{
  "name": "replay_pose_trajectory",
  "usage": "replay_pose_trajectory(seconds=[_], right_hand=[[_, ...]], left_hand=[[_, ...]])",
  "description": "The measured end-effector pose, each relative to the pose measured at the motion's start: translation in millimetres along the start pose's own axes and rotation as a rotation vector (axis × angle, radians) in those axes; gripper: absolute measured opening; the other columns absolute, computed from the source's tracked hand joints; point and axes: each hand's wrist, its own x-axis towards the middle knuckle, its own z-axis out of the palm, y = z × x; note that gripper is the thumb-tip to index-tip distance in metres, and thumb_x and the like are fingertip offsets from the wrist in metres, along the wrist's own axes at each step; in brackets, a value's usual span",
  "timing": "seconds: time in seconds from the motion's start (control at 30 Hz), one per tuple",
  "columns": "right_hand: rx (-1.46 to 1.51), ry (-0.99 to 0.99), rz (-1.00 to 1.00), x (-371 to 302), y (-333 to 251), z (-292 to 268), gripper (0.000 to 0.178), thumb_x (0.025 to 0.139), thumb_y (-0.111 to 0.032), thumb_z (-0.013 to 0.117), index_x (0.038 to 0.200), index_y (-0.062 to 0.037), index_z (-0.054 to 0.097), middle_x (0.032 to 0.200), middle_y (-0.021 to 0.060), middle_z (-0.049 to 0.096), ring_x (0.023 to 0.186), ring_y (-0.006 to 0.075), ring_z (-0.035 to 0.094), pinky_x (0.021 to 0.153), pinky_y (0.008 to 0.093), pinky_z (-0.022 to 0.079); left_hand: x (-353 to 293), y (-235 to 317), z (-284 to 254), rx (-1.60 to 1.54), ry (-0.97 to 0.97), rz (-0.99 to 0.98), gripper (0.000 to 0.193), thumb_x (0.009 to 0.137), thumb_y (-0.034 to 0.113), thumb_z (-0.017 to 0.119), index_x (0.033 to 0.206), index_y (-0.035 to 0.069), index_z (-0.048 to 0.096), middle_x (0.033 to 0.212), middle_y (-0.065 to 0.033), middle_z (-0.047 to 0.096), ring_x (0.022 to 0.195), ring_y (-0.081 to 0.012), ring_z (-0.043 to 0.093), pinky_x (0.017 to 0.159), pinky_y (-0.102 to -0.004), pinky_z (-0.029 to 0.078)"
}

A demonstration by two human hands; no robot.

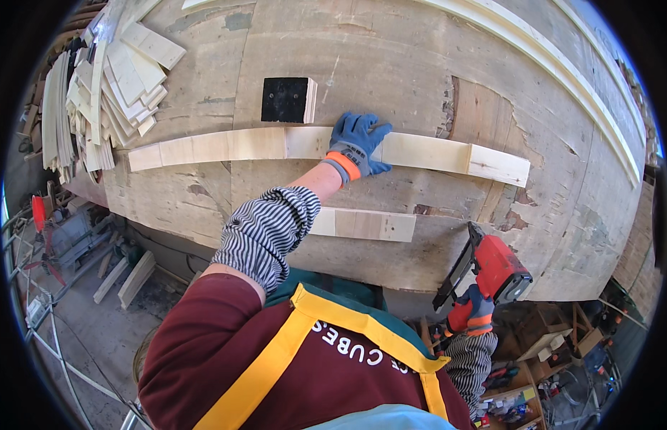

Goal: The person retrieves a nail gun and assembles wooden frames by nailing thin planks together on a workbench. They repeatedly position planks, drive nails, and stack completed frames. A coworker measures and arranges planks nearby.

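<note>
A long row of pale wooden boards (226,146), set end to end with visible joints, runs left to right across the worktable. My left hand (356,141), in a blue work glove with an orange cuff, grips the row near its middle. Its fingers lie over the far side and the thumb is on the near side. At the table's near edge, on the right, my gloved right hand (473,309) is closed around the handle of a red and black nail gun (497,266). The gun's tip rests over the tabletop, apart from the boards. A shorter board (369,224) lies nearer me, partly hidden by my left arm.
A black-faced square block (285,99) sits just beyond the row. Loose boards (126,79) are piled at the far left of the plywood table (348,57). Long strips (563,86) lie along the far right. Below right stands a wooden shelf (528,390) with clutter.
</note>
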Motion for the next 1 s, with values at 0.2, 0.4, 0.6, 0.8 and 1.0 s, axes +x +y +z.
replay_pose_trajectory(seconds=[0.2, 0.4, 0.6, 0.8, 1.0], right_hand=[[-0.248, 0.061, -0.254, -15, -17, 26, 0.031, 0.087, -0.019, 0.052, 0.059, -0.0048, 0.052, 0.06, 0.0053, 0.058, 0.061, 0.017, 0.056, 0.062, 0.0308, 0.044], [-0.11, -0.257, -0.416, -17, -104, 58, 0.028, 0.088, -0.01, 0.048, 0.062, -0.0019, 0.051, 0.064, 0.0076, 0.057, 0.063, 0.019, 0.058, 0.064, 0.031, 0.047], [0.043, -0.384, -0.305, 22, -181, 121, 0.025, 0.088, -0.011, 0.05, 0.065, -0.0013, 0.054, 0.059, 0.0074, 0.056, 0.057, 0.0174, 0.058, 0.058, 0.0297, 0.047], [0.103, -0.317, -0.267, 36, -186, 153, 0.017, 0.085, -0.011, 0.058, 0.071, -0.0006, 0.059, 0.061, 0.0052, 0.059, 0.05, 0.0148, 0.054, 0.049, 0.0294, 0.045], [0.15, -0.278, -0.125, 42, -172, 163, 0.011, 0.086, -0.007, 0.057, 0.078, 0.0, 0.059, 0.063, 0.0053, 0.059, 0.053, 0.0146, 0.055, 0.049, 0.0284, 0.044]], left_hand=[[0, 1, -6, -0.019, -0.034, -0.005, 0.083, 0.06, 0.054, 0.079, 0.132, 0.023, 0.051, 0.129, -0.0076, 0.046, 0.121, -0.0294, 0.041, 0.111, -0.0474, 0.024], [-1, 0, -3, -0.036, -0.023, 0.008, 0.083, 0.062, 0.053, 0.078, 0.133, 0.02, 0.049, 0.129, -0.0074, 0.046, 0.122, -0.0291, 0.04, 0.112, -0.0467, 0.023], [-1, -3, -4, -0.032, -0.044, -0.009, 0.081, 0.063, 0.049, 0.075, 0.134, 0.02, 0.049, 0.129, -0.0063, 0.047, 0.122, -0.0279, 0.041, 0.112, -0.0447, 0.023], [1, -3, -9, -0.053, -0.11, -0.011, 0.08, 0.063, 0.045, 0.074, 0.134, 0.019, 0.05, 0.129, -0.0057, 0.046, 0.122, -0.0273, 0.04, 0.113, -0.0447, 0.022], [0, -4, -8, -0.067, -0.111, 0.0, 0.077, 0.067, 0.046, 0.07, 0.136, 0.018, 0.049, 0.13, -0.006, 0.044, 0.122, -0.0275, 0.04, 0.114, -0.0461, 0.019]])
